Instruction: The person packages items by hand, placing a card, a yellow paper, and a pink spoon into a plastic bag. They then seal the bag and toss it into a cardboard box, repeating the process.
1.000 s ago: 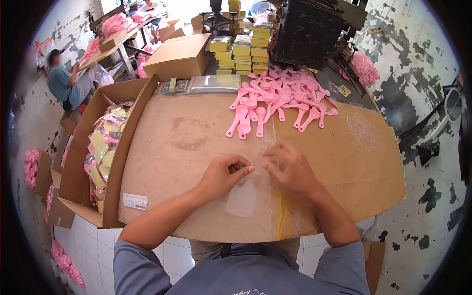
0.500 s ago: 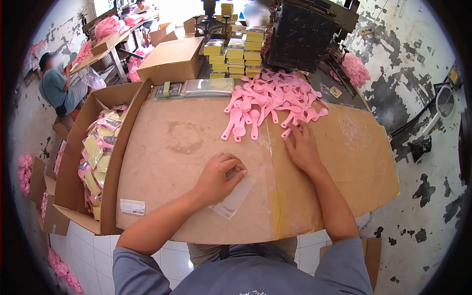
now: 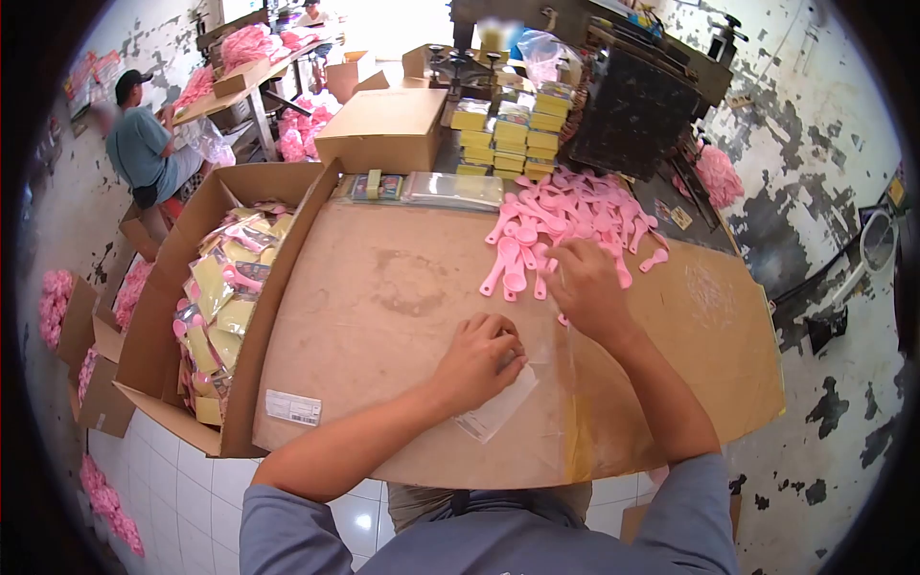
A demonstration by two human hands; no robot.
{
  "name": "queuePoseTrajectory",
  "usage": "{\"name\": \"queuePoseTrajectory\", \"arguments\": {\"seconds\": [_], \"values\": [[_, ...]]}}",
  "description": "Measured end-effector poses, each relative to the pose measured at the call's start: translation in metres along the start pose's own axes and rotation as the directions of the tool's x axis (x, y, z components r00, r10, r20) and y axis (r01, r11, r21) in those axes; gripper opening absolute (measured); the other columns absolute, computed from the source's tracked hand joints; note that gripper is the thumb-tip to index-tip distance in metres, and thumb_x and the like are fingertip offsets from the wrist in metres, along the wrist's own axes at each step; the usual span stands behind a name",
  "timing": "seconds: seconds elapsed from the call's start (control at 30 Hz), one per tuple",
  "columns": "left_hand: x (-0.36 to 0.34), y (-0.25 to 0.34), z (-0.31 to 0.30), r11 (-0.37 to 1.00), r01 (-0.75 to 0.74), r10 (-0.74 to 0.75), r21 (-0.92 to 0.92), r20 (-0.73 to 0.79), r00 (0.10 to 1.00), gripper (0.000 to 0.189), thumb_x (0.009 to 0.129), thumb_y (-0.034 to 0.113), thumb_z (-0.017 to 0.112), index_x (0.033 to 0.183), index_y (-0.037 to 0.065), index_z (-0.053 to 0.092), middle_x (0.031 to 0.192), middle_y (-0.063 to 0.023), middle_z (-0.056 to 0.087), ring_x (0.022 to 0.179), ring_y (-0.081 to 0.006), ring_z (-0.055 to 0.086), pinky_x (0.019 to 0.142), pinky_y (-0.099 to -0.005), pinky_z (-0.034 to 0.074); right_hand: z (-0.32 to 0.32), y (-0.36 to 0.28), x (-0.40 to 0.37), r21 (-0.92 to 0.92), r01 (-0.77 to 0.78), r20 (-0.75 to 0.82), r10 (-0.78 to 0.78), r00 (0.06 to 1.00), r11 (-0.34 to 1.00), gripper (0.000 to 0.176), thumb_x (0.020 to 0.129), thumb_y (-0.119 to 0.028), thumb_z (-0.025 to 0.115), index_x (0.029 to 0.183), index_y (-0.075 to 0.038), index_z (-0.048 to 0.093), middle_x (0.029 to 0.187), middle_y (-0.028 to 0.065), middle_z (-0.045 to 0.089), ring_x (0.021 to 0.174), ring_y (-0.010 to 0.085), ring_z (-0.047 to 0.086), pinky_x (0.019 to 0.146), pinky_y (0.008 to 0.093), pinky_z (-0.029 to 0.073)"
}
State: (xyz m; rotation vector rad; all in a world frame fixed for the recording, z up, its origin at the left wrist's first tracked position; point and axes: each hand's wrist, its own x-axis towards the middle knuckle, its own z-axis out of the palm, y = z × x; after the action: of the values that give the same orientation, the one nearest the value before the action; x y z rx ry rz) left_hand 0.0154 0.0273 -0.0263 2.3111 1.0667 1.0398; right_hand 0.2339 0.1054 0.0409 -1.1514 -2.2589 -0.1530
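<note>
My left hand (image 3: 487,364) is closed over a small clear plastic bag (image 3: 494,412), its fingers curled at the bag's upper part. The bag rests on the cardboard-covered table (image 3: 383,355). To the right, my right hand (image 3: 586,292) is bent, with thumb and fingers together. A pink tip of a measuring spoon (image 3: 563,319) pokes out beneath it; most of that spoon is hidden. Just beyond this hand lies a heap of pink plastic spoons (image 3: 575,211).
At left, an open carton (image 3: 163,287) holds packets with spoons and yellow cards. Stacks of cards (image 3: 513,134), a closed cardboard box (image 3: 383,125) and clear plastic sleeves (image 3: 453,190) line the back. A dark metal machine (image 3: 632,105) stands behind the heap. Another person (image 3: 144,144) sits far left.
My right hand has drawn back from the heap's front edge toward my left hand, with a spoon tip showing under it. My left hand stays by the bag. The camera view has shifted.
</note>
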Motion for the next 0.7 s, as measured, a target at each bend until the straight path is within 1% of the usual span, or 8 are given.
{"name": "queuePoseTrajectory", "arguments": {"seconds": [0.1, 0.17, 0.23, 0.3, 0.4, 0.5, 0.6, 0.7], "values": [[-0.001, -0.004, 0.007, 0.999, -0.028, 0.03, 0.031, -0.041, 0.999, 0.012, 0.088, 0.018, 0.075, 0.093, 0.007, 0.071, 0.114, -0.0091, 0.062, 0.115, -0.0298, 0.055, 0.1, -0.0436, 0.041, 0.041, -0.028, 0.056, 0.156, 0.222, 0.022, -0.228, 0.973, 0.963, 0.038, 0.091, -0.025, 0.073, 0.123, -0.007, 0.067, 0.121, 0.0144, 0.066, 0.116, 0.0344, 0.06, 0.1, 0.0456, 0.047], [-0.001, -0.006, 0.007, 0.999, -0.022, 0.023, 0.027, -0.023, 0.999, 0.013, 0.087, 0.018, 0.075, 0.093, 0.008, 0.071, 0.114, -0.0096, 0.061, 0.115, -0.0301, 0.055, 0.1, -0.0439, 0.041, 0.087, -0.043, 0.095, 0.183, 0.252, 0.067, -0.268, 0.961, 0.95, 0.043, 0.089, -0.024, 0.073, 0.128, -0.009, 0.063, 0.126, 0.0141, 0.064, 0.122, 0.0333, 0.059, 0.105, 0.0463, 0.045], [0.0, -0.007, 0.005, 1.0, -0.017, 0.017, 0.022, -0.004, 1.0, 0.014, 0.087, 0.019, 0.075, 0.095, 0.007, 0.071, 0.116, -0.0103, 0.061, 0.116, -0.0309, 0.054, 0.1, -0.0445, 0.041, 0.128, -0.054, 0.138, 0.163, 0.28, 0.118, -0.301, 0.946, 0.946, 0.051, 0.088, -0.022, 0.072, 0.135, -0.01, 0.058, 0.132, 0.015, 0.061, 0.124, 0.0358, 0.058, 0.106, 0.0468, 0.045], [0.0, -0.008, 0.004, 1.0, -0.009, 0.008, 0.008, 0.02, 1.0, 0.017, 0.086, 0.019, 0.075, 0.098, 0.007, 0.072, 0.119, -0.0115, 0.061, 0.119, -0.0324, 0.054, 0.101, -0.0455, 0.041, 0.172, -0.058, 0.181, 0.151, 0.219, 0.193, -0.246, 0.95, 0.964, 0.057, 0.088, -0.021, 0.071, 0.142, -0.011, 0.053, 0.138, 0.0159, 0.058, 0.128, 0.0366, 0.056, 0.109, 0.0459, 0.044], [-0.001, -0.009, 0.004, 1.0, 0.006, -0.006, -0.002, 0.029, 1.0, 0.027, 0.086, 0.021, 0.075, 0.108, 0.006, 0.073, 0.129, -0.0152, 0.062, 0.128, -0.0367, 0.051, 0.107, -0.0477, 0.039, 0.196, -0.081, 0.221, 0.049, 0.14, 0.216, -0.148, 0.965, 0.989, 0.062, 0.087, -0.02, 0.07, 0.145, -0.012, 0.05, 0.141, 0.0169, 0.055, 0.134, 0.0361, 0.052, 0.112, 0.046, 0.041], [-0.001, -0.014, 0.012, 0.995, -0.072, 0.067, -0.064, -0.075, 0.995, 0.029, 0.087, 0.017, 0.071, 0.114, 0.005, 0.072, 0.129, -0.0155, 0.062, 0.127, -0.0359, 0.051, 0.106, -0.0485, 0.038, 0.232, -0.083, 0.248, -0.036, 0.035, 0.341, -0.021, 0.94, 0.999, 0.067, 0.085, -0.02, 0.069, 0.148, -0.01, 0.048, 0.142, 0.0181, 0.054, 0.138, 0.0339, 0.048, 0.115, 0.0466, 0.038], [0.001, -0.024, 0.02, 0.995, -0.091, 0.089, -0.04, -0.046, 0.995, 0.037, 0.088, 0.02, 0.071, 0.123, 0.007, 0.069, 0.138, -0.0166, 0.06, 0.135, -0.0381, 0.047, 0.111, -0.0501, 0.036, 0.241, -0.083, 0.263, -0.081, -0.048, 0.448, 0.079, 0.891, 0.996, 0.07, 0.082, -0.023, 0.07, 0.147, -0.006, 0.049, 0.143, 0.0199, 0.053, 0.139, 0.0341, 0.048, 0.117, 0.0461, 0.036], [0.007, -0.014, 0.009, 0.988, -0.052, 0.044, -0.149, -0.056, 0.997, 0.045, 0.09, 0.025, 0.069, 0.131, 0.008, 0.065, 0.141, -0.0162, 0.058, 0.137, -0.0385, 0.046, 0.113, -0.0516, 0.035, 0.245, -0.074, 0.275, -0.125, -0.066, 0.474, 0.118, 0.873, 0.99, 0.068, 0.078, -0.028, 0.072, 0.14, -0.002, 0.057, 0.145, 0.0211, 0.051, 0.14, 0.0348, 0.046, 0.118, 0.0453, 0.035]]}}
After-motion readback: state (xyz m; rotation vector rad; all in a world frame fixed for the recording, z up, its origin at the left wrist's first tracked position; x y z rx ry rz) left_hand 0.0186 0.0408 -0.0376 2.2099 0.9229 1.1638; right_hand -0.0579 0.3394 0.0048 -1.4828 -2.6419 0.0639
